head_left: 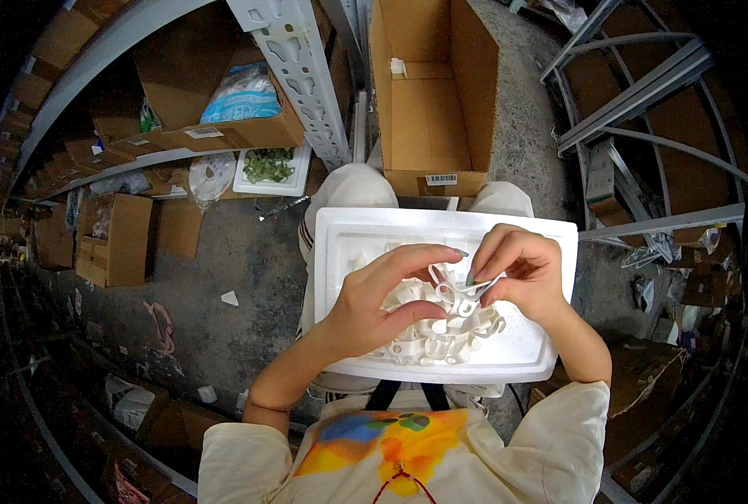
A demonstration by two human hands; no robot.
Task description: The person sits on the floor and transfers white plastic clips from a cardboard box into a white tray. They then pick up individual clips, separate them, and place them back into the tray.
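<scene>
A white foam tray [441, 220] lies across my lap, holding a heap of small white looped straps [437, 343] with holes in their ends. Over the heap, my right hand [523, 267] is closed in a pinch on one white looped strap [451, 287], which sticks out toward the left. Beside that strap is my left hand [366, 298], its thumb and fingers curved but well apart. No contact between the left fingertips and the strap can be made out. Part of the held strap is hidden behind the right fingers.
An open cardboard box [428, 118] with a small white piece inside stands beyond my knees. At the left, a metal shelf post [294, 76] rises near a box with a blue-and-white bag [244, 94]. Below is a white tray of green pieces [269, 165]. Metal racks [643, 92] stand right.
</scene>
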